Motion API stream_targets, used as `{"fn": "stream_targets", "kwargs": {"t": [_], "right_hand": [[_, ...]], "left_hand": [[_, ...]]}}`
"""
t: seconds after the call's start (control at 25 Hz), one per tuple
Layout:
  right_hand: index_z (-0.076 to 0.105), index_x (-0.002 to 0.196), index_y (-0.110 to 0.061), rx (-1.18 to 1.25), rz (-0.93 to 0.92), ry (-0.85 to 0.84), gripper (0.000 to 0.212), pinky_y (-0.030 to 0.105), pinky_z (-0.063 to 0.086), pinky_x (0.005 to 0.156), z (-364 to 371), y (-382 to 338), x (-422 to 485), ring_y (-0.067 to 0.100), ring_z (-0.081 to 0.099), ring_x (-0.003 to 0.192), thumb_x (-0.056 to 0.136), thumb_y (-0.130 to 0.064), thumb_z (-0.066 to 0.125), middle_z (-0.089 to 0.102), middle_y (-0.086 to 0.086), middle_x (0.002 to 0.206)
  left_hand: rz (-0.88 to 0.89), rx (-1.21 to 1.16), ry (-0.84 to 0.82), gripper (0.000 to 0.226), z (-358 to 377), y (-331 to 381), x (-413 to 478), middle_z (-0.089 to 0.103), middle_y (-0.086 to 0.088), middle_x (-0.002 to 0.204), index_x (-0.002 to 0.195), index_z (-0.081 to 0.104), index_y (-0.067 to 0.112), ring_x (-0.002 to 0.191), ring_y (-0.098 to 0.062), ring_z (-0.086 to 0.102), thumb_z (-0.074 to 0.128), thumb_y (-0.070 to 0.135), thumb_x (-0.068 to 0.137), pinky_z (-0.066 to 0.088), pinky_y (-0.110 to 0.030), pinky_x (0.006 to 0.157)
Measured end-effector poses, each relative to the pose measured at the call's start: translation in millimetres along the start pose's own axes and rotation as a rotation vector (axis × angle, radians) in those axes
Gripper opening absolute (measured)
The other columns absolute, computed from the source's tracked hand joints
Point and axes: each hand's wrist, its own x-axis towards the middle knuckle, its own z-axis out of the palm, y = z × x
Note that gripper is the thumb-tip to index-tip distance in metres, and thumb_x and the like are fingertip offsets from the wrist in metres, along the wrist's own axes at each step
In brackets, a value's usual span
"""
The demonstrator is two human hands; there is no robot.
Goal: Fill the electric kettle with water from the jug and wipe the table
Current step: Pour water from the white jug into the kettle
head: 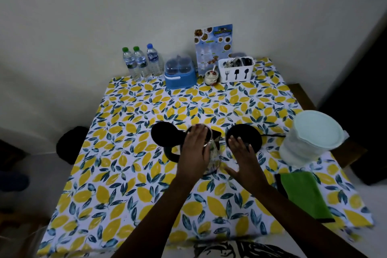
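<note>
The electric kettle (212, 160) stands mid-table with its black lid (164, 135) swung open to the left and its black handle (171, 154) below the lid. My left hand (195, 148) lies over the kettle's rim and upper side, holding it. My right hand (243, 157) is flat with fingers apart, just right of the kettle, its fingertips over the round black kettle base (249, 132). A translucent jug (301, 146) with a pale lid stands at the right edge. In front of the jug lies a green cloth (303, 195).
The table (129, 174) has a lemon-print cover. Along the back wall stand three water bottles (142, 63), a blue container (180, 73), a small jar (211, 76), a menu card (213, 46) and a white cutlery holder (235, 69). The base's cord (272, 135) runs right.
</note>
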Motion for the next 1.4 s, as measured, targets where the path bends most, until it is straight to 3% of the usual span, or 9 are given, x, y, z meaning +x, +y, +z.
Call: {"fn": "stream_targets", "kwargs": {"t": [0.08, 0.2, 0.52, 0.64, 0.76, 0.92, 1.12, 1.24, 1.4], "right_hand": [[-0.002, 0.153, -0.027, 0.028, 0.059, 0.066, 0.083, 0.041, 0.004, 0.121, -14, 14, -9, 0.013, -0.003, 0.151, 0.092, -0.060, 0.043, 0.003, -0.003, 0.163], [0.015, 0.154, -0.017, 0.026, 0.195, 0.219, 0.081, 0.043, 0.013, 0.119, -46, 44, -26, 0.011, 0.005, 0.149, 0.091, -0.045, 0.058, 0.012, -0.001, 0.161], [0.043, 0.142, -0.005, 0.107, 0.524, 0.713, 0.049, 0.038, 0.035, 0.112, -132, 135, -77, 0.020, 0.036, 0.141, 0.095, -0.019, 0.048, 0.046, 0.014, 0.148], [0.045, 0.140, -0.003, 0.129, 0.651, 0.671, 0.042, 0.040, 0.035, 0.113, -146, 178, -79, 0.025, 0.037, 0.141, 0.100, -0.014, 0.044, 0.047, 0.015, 0.148], [0.048, 0.137, -0.001, 0.271, 0.724, 0.546, 0.038, 0.035, 0.029, 0.114, -150, 218, -66, 0.028, 0.039, 0.139, 0.103, -0.017, 0.040, 0.049, 0.018, 0.145], [0.060, 0.118, -0.006, 0.591, 0.748, 0.350, 0.031, 0.040, 0.044, 0.099, -147, 255, -47, 0.024, 0.057, 0.110, 0.104, -0.027, 0.041, 0.064, 0.015, 0.117], [0.057, 0.072, -0.006, 0.753, 0.872, 0.196, 0.050, 0.033, 0.038, 0.062, -143, 275, -30, 0.020, 0.049, 0.065, 0.098, -0.048, 0.046, 0.052, 0.010, 0.069], [0.056, 0.069, -0.001, 0.859, 0.915, 0.082, 0.052, 0.031, 0.033, 0.056, -144, 282, -23, 0.021, 0.040, 0.054, 0.098, -0.042, 0.048, 0.044, 0.016, 0.060], [0.039, 0.050, -0.011, 0.897, 0.976, 0.193, 0.058, 0.028, 0.028, 0.053, -126, 275, -29, 0.016, 0.033, 0.044, 0.094, -0.045, 0.055, 0.034, 0.008, 0.049]], "left_hand": [[0.078, -0.017, -0.098, 0.049, 19, 19, 11, 0.034, -0.005, 0.157, 0.147, 0.036, 0.013, 0.149, -0.017, 0.013, 0.043, 0.028, 0.101, 0.019, -0.040, 0.122], [0.193, -0.082, -0.169, 0.048, 48, 61, 38, 0.039, -0.008, 0.154, 0.145, 0.040, 0.011, 0.148, -0.024, 0.024, 0.044, 0.029, 0.100, 0.024, -0.040, 0.120], [0.400, -0.173, -0.335, 0.045, 122, 171, 100, 0.035, -0.010, 0.156, 0.146, 0.038, 0.008, 0.149, -0.028, 0.022, 0.039, 0.021, 0.102, 0.022, -0.042, 0.122], [0.465, -0.131, -0.426, 0.046, 149, 207, 113, 0.033, -0.012, 0.156, 0.145, 0.038, 0.004, 0.149, -0.030, 0.020, 0.039, 0.021, 0.103, 0.017, -0.042, 0.122], [0.521, 0.010, -0.571, 0.057, 171, 236, 120, 0.024, -0.013, 0.160, 0.148, 0.029, 0.003, 0.150, -0.030, 0.013, 0.039, 0.036, 0.102, 0.015, -0.044, 0.122], [0.561, 0.276, -0.690, 0.091, 191, 249, 118, 0.009, -0.016, 0.163, 0.152, 0.013, 0.005, 0.150, -0.038, 0.004, 0.049, 0.060, 0.089, 0.012, -0.048, 0.121], [0.621, 0.347, -0.672, 0.084, 197, 239, 117, 0.002, -0.014, 0.164, 0.153, 0.006, 0.009, 0.149, -0.041, 0.004, 0.057, 0.038, 0.092, 0.013, -0.050, 0.121], [0.658, 0.338, -0.681, 0.082, 196, 232, 115, 0.004, -0.012, 0.164, 0.153, 0.008, 0.010, 0.149, -0.040, 0.006, 0.058, 0.034, 0.092, 0.016, -0.050, 0.121], [0.651, 0.301, -0.703, 0.092, 188, 221, 120, 0.006, -0.005, 0.165, 0.153, 0.009, 0.014, 0.150, -0.035, 0.006, 0.067, 0.034, 0.085, 0.020, -0.049, 0.121]]}}
